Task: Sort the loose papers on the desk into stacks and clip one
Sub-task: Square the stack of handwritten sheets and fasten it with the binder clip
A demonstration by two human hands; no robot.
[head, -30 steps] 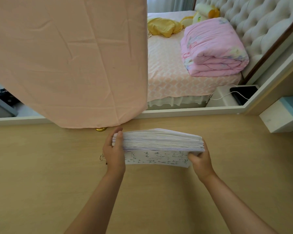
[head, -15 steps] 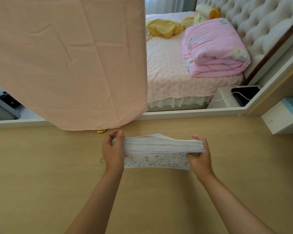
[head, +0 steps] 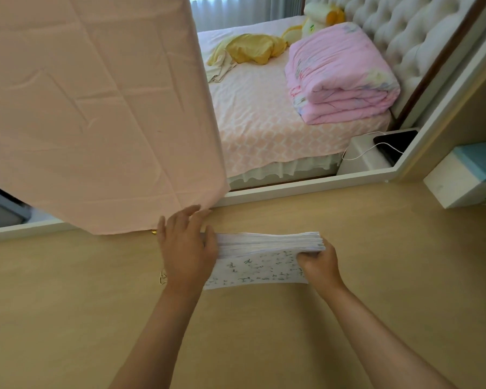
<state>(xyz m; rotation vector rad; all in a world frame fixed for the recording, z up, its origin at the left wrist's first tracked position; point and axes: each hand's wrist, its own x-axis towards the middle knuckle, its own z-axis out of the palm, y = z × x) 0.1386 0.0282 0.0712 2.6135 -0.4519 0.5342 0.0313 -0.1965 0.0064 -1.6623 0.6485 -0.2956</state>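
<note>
Left hand (head: pixel 187 248) newly open; papers (head: pixel 264 244), desk (head: pixel 68 304), bed (head: pixel 264 122)

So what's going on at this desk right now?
A person is squaring up a thick stack of papers on the desk. The right hand grips its right end; the left hand presses flat against the left end. A handwritten sheet sticks out underneath. What looks like a clip lies by the left wrist, not on the stack yet.

The paper stack (head: pixel 267 245) lies on the desk (head: pixel 376 290) between left hand (head: pixel 187 248) and right hand (head: pixel 319 263). A cloth (head: pixel 96 108) hangs far left, a box (head: pixel 460 178) far right.
</note>
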